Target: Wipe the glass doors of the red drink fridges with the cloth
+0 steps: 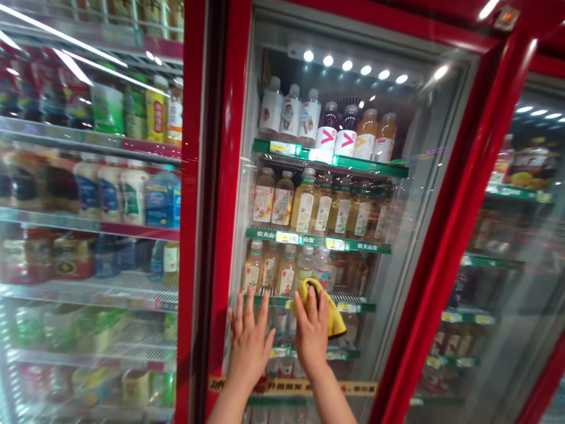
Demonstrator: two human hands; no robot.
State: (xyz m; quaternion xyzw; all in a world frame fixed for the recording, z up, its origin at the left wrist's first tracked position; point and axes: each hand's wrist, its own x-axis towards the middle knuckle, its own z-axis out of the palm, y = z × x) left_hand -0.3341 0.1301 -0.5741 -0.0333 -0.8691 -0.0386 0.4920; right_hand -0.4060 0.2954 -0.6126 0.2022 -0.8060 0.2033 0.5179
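A red-framed glass door of a drinks fridge stands in front of me. My left hand lies against its lower left part, fingers spread and nothing in them. Beside it on the right, my right hand holds a yellow cloth with a dark edge flat to the glass. Part of the cloth is hidden under the fingers. Behind the glass, several drink bottles stand on a shelf just above my fingertips.
Another fridge section with several shelves of bottles fills the left side. A red door frame runs slanting on the right, with a further fridge beyond it. A yellow printed strip crosses the door low down.
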